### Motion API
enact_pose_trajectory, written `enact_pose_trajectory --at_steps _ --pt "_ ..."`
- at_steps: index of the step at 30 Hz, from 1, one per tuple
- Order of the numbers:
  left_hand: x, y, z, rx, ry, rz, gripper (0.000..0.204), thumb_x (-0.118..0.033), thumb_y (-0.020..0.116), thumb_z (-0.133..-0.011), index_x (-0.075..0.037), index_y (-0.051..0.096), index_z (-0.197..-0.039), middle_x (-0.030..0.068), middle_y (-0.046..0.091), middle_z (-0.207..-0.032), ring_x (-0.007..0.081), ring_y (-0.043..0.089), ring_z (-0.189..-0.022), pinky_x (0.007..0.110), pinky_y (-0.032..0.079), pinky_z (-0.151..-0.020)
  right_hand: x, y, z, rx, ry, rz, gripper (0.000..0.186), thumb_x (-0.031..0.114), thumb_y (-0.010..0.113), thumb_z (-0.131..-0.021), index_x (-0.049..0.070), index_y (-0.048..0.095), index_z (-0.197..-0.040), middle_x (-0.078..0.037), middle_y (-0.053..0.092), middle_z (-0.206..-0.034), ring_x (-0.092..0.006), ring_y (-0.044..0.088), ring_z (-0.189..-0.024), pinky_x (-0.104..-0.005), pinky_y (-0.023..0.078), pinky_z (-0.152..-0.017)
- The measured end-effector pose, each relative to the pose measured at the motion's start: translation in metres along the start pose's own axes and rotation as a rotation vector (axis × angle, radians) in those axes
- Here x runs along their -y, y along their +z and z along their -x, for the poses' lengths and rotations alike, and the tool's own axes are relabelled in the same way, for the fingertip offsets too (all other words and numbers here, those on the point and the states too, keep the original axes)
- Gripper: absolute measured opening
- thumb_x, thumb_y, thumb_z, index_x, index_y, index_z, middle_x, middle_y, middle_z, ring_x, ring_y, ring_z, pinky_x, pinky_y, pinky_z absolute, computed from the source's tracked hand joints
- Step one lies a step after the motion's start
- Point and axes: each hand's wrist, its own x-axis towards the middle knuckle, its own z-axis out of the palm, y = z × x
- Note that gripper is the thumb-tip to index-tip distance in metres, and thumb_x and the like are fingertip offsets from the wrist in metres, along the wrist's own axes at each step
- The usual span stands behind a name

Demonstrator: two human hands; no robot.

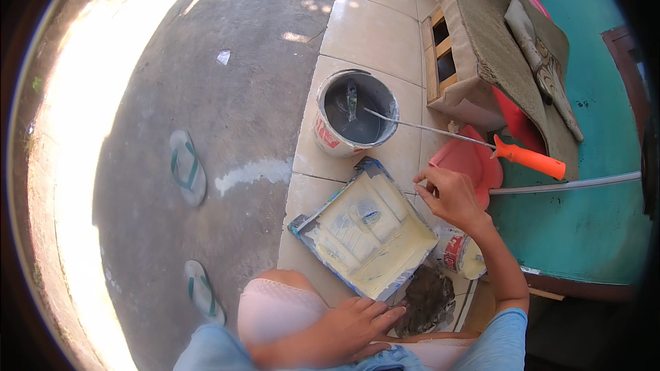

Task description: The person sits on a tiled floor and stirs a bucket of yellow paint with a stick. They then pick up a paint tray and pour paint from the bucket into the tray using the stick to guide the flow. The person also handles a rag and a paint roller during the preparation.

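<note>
My left hand [350,326] lies over my lap with fingers stretched out, holding nothing visible. My right hand [452,196] is raised between the paint tray and the pink dustpan [462,158]. Its fingers are curled in toward the thumb; whatever they may hold is too small to make out. The paint tray [371,223], smeared with cream paint, lies tilted on the tiles before me. Beyond it stands a bucket [357,143] of greyish liquid with a paint-stained object [352,99] in it. A metal rod with an orange handle [529,159] reaches from the bucket over the dustpan.
A paint-smeared can [464,254] is beside my right forearm, near a dark crumpled mass [427,302]. Slippers [187,168] lie on the concrete at left. A brown mat [502,48] drapes a wooden crate [440,55] by the teal wall [584,233].
</note>
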Motion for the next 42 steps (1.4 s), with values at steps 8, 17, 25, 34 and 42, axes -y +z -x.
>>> enact_pose_trajectory --at_steps 8,17,25,34,42 --pt "0.016 -0.033 0.003 0.015 -0.004 0.204 0.061 -0.028 0.065 -0.089 0.0 0.049 -0.14 0.0172 0.059 -0.113 0.0339 0.056 -0.105 0.042 0.046 -0.092 -0.011 0.088 -0.247 -0.208 0.326 0.132 0.04 0.041 0.076 -0.084 0.003 0.075 -0.097 -0.018 0.074 -0.09 -0.0332 0.073 -0.089 -0.0439 0.056 -0.081" --pt "0.038 -0.03 0.006 0.021 0.021 0.215 0.066 -0.024 0.065 -0.084 -0.002 0.047 -0.143 0.0154 0.058 -0.117 0.0342 0.054 -0.102 0.042 0.046 -0.091 -0.024 0.041 -0.184 -0.454 0.165 -0.135 0.032 0.031 0.077 -0.09 0.0 0.069 -0.087 -0.009 0.063 -0.061 -0.0164 0.062 -0.056 -0.0331 0.048 -0.054" --pt "0.039 -0.023 0.005 0.024 0.055 0.178 0.063 -0.024 0.062 -0.085 -0.003 0.048 -0.143 0.0146 0.058 -0.114 0.0324 0.054 -0.098 0.041 0.046 -0.087 -0.026 0.036 -0.148 -0.526 0.281 -0.293 0.021 0.023 0.071 -0.096 0.003 0.066 -0.091 -0.003 0.059 -0.057 -0.0125 0.057 -0.047 -0.0315 0.044 -0.046" --pt "0.035 -0.015 0.015 -0.016 0.041 0.073 0.06 -0.025 0.062 -0.086 -0.008 0.051 -0.143 0.0117 0.061 -0.111 0.0284 0.056 -0.09 0.038 0.049 -0.081 -0.009 0.11 -0.201 -0.142 -0.236 0.556 0.024 0.006 0.073 -0.072 0.006 0.068 -0.096 -0.011 0.064 -0.099 -0.0255 0.057 -0.105 -0.0374 0.045 -0.085" --pt "0.032 -0.026 0.018 -0.031 0.022 0.117 0.059 -0.025 0.062 -0.087 -0.006 0.052 -0.142 0.0128 0.062 -0.114 0.0292 0.057 -0.094 0.038 0.049 -0.084 -0.036 0.19 -0.262 0.333 -0.209 0.574 0.017 0.014 0.067 -0.082 0.012 0.078 -0.095 -0.011 0.075 -0.101 -0.0284 0.072 -0.101 -0.0434 0.058 -0.084"
